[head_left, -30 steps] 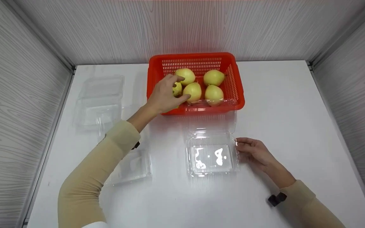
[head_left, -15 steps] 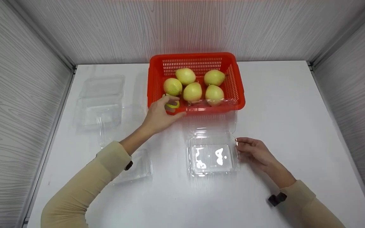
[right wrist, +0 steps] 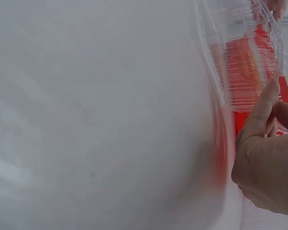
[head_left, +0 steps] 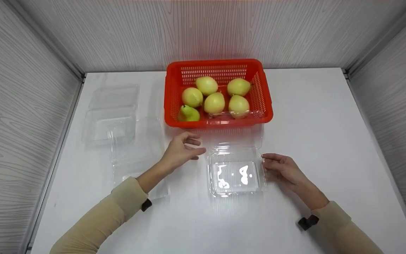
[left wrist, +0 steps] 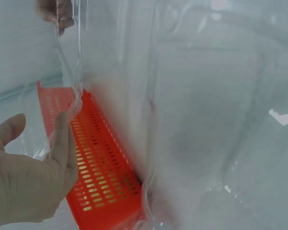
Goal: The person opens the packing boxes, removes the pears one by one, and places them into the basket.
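A clear plastic clamshell box lies with its lid raised, the lid's far edge over the front of the red basket. My right hand pinches the box's right rim between thumb and fingers, as the right wrist view shows at the box. Left of the box, my left hand holds nothing, its thumb and fingers apart. Several pale yellow pears lie in the basket. A greener pear is in its front left corner.
More clear clamshell boxes stand at the left, one box farther back and another box partly behind my left forearm. Patterned panels enclose the white table at the back and sides.
My left hand has drawn back from above the basket towards me, to the box's left side. The greener pear has come into full view. My right hand stays at the rim.
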Available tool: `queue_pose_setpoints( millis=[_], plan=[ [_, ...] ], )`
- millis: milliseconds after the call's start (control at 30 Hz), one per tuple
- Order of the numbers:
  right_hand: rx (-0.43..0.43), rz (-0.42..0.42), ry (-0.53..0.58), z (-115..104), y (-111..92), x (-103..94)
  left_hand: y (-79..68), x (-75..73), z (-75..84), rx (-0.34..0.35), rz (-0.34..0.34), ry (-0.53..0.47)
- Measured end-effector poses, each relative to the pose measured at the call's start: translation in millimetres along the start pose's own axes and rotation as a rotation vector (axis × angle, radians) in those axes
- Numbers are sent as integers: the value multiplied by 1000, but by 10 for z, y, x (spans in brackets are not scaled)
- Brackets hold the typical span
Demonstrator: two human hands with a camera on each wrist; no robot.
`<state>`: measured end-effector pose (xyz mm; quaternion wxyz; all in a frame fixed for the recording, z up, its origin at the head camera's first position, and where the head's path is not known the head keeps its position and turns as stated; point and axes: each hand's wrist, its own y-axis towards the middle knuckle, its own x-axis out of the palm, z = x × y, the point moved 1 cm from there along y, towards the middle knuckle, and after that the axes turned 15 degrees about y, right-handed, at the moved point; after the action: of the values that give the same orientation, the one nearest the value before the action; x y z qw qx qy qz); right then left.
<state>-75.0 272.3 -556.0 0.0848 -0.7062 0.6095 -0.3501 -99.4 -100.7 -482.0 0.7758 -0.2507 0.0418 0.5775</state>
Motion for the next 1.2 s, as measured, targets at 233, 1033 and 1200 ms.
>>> queue_pose_setpoints(
  millis=[233,1033,1200],
  plan=[
    [-9,-3,-6,18,-6,-4,-65,205,-157,-112,-39,-93],
    [-34,-41,-30,39,-34,43,-79,446,-431,-175,-92,-203],
    [-27,-48,-33,55,-42,43,-97,429,-441,-178,-93,-197]
  ],
)
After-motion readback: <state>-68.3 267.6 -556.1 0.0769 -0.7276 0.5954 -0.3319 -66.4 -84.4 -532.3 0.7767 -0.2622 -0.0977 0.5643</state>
